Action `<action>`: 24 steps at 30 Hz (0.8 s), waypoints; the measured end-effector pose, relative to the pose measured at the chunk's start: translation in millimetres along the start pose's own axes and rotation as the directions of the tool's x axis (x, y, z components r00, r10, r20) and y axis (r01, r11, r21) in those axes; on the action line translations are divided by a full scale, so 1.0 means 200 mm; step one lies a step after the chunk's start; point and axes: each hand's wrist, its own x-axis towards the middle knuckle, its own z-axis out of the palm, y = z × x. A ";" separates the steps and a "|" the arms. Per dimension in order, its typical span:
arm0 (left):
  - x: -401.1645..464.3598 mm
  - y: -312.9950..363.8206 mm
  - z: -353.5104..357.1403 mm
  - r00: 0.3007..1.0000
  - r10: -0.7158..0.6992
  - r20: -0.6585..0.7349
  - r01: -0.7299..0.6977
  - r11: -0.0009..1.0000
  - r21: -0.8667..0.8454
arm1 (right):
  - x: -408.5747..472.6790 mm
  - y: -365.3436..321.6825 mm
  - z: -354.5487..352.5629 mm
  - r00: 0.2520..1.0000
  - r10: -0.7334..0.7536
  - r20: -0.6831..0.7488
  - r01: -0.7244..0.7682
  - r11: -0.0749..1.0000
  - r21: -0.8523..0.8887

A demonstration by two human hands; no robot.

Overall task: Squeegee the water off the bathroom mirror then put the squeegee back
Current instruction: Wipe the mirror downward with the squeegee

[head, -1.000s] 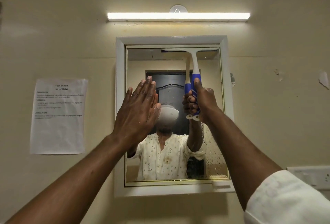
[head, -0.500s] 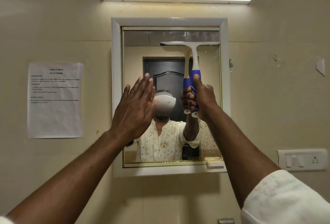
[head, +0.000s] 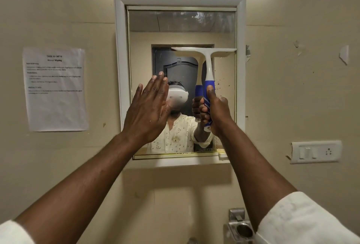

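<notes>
the right hand (head: 216, 111) grips the blue handle of the squeegee (head: 208, 64), fingers curled round it and thumb laid up the grip, with the white blade lying level across the right half of the mirror (head: 142, 35), roughly midway down the glass and its right tip at the mirror's right edge. the left hand (head: 148, 107) is spread flat, fingers straight and together, over the mirror's lower left part; whether the palm actually touches the glass cannot be told. the likeliest fault from here is a streak: the blade covers only the mirror's right half, so the left half would need its own stroke, and a poor overlap would leave a wet line down the middle. if the left palm does rest on the glass, it could smear it. brown specks (head: 220, 83) just right of the handle, on the mirror, may be dirt the blade drags along. a holder (head: 240, 228) sits on the wall below the mirror's right corner; it may be where the squeegee belongs, though that is only a guess.
</notes>
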 end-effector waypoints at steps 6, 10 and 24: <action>-0.06 0.01 0.01 1.000 -0.005 0.021 0.005 1.000 -0.016 | -0.10 0.11 -0.02 0.999 0.037 -0.025 -0.038 0.999 -0.036; -0.10 0.02 0.01 0.999 -0.007 0.038 0.008 1.000 -0.021 | -0.18 0.18 -0.04 0.997 0.031 -0.066 -0.033 0.999 -0.033; -0.28 0.03 0.08 0.994 -0.037 0.101 0.042 0.998 -0.047 | -0.48 0.43 -0.09 0.977 0.187 -0.100 -0.186 0.982 0.020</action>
